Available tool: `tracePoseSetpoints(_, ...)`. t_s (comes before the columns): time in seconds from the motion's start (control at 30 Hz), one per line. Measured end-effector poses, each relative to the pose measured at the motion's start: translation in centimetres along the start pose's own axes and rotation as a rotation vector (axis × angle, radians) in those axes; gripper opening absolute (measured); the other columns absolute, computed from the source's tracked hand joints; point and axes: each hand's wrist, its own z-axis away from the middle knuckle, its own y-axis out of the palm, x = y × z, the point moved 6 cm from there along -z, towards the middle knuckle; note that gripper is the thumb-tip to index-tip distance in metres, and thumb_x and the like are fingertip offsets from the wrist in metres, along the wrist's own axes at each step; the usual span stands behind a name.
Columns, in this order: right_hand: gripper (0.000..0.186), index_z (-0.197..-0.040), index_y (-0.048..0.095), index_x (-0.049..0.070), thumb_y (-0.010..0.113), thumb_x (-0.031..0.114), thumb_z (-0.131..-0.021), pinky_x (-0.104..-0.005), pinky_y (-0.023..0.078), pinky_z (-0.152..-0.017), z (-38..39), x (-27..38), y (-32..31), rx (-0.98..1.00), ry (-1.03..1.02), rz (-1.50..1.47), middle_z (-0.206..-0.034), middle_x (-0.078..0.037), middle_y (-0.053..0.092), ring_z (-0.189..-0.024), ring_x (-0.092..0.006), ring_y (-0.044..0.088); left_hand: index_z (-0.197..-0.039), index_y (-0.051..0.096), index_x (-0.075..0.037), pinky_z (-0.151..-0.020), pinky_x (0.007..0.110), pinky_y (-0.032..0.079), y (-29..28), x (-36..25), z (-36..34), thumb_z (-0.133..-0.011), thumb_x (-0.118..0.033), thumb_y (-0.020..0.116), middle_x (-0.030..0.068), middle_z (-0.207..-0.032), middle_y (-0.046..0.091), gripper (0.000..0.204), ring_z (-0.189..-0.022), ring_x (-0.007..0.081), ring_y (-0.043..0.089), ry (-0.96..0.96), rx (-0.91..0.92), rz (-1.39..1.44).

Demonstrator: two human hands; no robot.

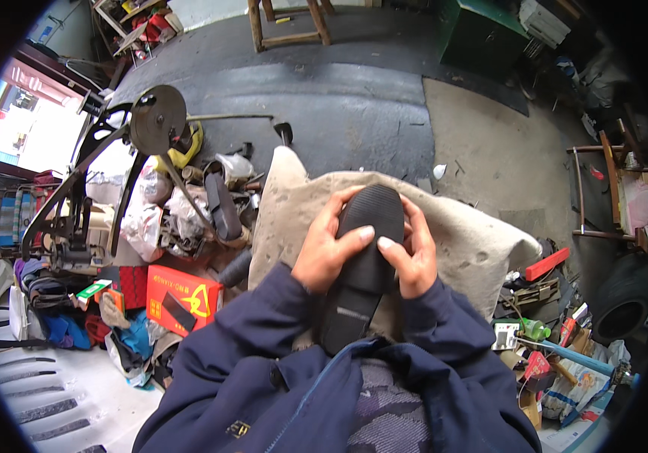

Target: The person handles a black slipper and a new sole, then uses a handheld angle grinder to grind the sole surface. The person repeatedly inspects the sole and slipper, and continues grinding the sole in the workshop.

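Note:
A black shoe (373,214) is held sole up over my lap, its rounded toe pointing away from me and its heel against my jacket. My left hand (328,248) is closed round the left edge, with the thumb pressed on the sole. From the other side my right hand (415,253) grips the right edge, its thumb also on the sole close to the left one. The fingers underneath are partly hidden. Beneath the shoe, a beige cloth (294,204) with dark spots covers my lap.
To the left stands a black metal hand-cranked machine with a round wheel (158,119). Below it lie a red box (182,296), plastic bags and another dark shoe (222,206). Tools and a green bottle (535,329) crowd the right side. A wooden stool (290,26) and green chest (481,38) stand ahead.

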Motion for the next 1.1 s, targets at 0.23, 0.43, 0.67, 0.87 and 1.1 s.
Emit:
tracePoseSetpoints(0.23,0.034,-0.128,0.064,-0.004,0.071,0.013,-0.100,-0.0284,0.047,-0.099,0.9,5.9,0.1,0.004,-0.209,-0.088,-0.116,-0.006,0.064,-0.110,-0.0150,0.062,-0.157,0.039,-0.001,-0.116,0.034,0.040,4.3,-4.4,3.6,-0.095,0.004,0.068,0.0135,-0.145,0.055,0.068,-0.136,0.0208,0.054,0.187,0.156,-0.327)
tracePoseSetpoints(0.43,0.037,-0.126,0.066,-0.002,0.079,0.009,-0.094,-0.0277,0.047,-0.092,1.7,9.3,0.9,0.167,-0.298,0.095,-0.109,-0.010,0.058,-0.101,-0.0163,0.060,-0.150,0.044,0.003,-0.109,0.036,0.048,6.0,-6.2,4.9,-0.091,0.009,0.070,0.0205,-0.139,0.061,0.064,-0.129,0.0257,0.062,0.384,0.262,-0.379)
tracePoseSetpoints(0.67,0.029,-0.118,0.066,-0.002,0.079,0.003,-0.092,-0.0280,0.048,-0.087,2.1,10.2,1.4,0.164,-0.385,0.058,-0.104,-0.009,0.059,-0.095,-0.0166,0.061,-0.148,0.044,0.003,-0.105,0.036,0.049,6.5,-6.8,5.1,-0.091,0.009,0.070,0.0212,-0.136,0.063,0.063,-0.124,0.0254,0.065,0.437,0.318,-0.394)
tracePoseSetpoints(0.87,0.026,-0.122,0.065,-0.001,0.072,0.007,-0.099,-0.0288,0.051,-0.096,1.0,6.9,0.1,0.001,-0.061,0.032,-0.117,-0.008,0.068,-0.108,-0.0131,0.064,-0.155,0.040,-0.001,-0.113,0.035,0.044,4.6,-4.4,2.8,-0.094,-0.002,0.068,0.0150,-0.143,0.057,0.067,-0.133,0.0238,0.057,0.221,0.181,-0.311)
tracePoseSetpoints(1.1,0.054,-0.154,0.048,0.003,0.061,0.028,-0.108,-0.0285,0.054,-0.093,0.0,-0.5,-1.0,-0.017,0.306,-0.132,-0.142,-0.007,0.062,-0.118,-0.0125,0.064,-0.140,0.051,-0.003,-0.095,0.035,0.059,-1.7,1.4,-1.1,-0.100,-0.007,0.061,0.0119,-0.124,0.066,0.042,-0.108,0.0207,0.069,-0.217,-0.201,0.376)
